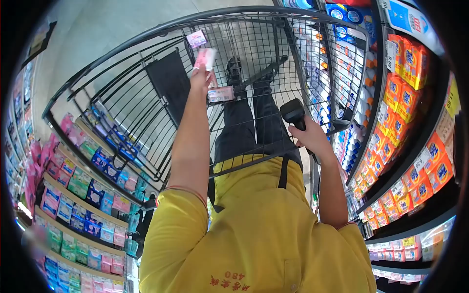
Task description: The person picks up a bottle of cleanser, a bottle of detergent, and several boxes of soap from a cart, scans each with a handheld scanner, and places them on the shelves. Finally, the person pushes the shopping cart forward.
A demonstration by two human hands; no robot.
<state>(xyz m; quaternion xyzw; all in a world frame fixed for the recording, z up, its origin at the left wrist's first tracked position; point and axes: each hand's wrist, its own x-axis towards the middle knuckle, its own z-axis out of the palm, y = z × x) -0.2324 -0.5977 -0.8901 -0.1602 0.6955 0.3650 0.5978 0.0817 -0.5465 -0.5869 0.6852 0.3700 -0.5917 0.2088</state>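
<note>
My left hand (199,79) is closed on a pink and white package (204,59), held over the wire shopping cart (132,41). Just above it in the view is a small pink and purple pack (197,38). Below and to the right of the same hand, a pink and grey pack (221,94) appears within the cart. My right hand (312,139) grips the handle of a black handheld scanner (292,112), whose head points up and away from me.
Shelves of orange packs (408,102) line the right side, with bottles (312,63) beside the cart. Colourful packages (78,215) fill the shelves at the lower left. A black panel (168,80) stands in the cart. Grey floor (97,29) shows beyond.
</note>
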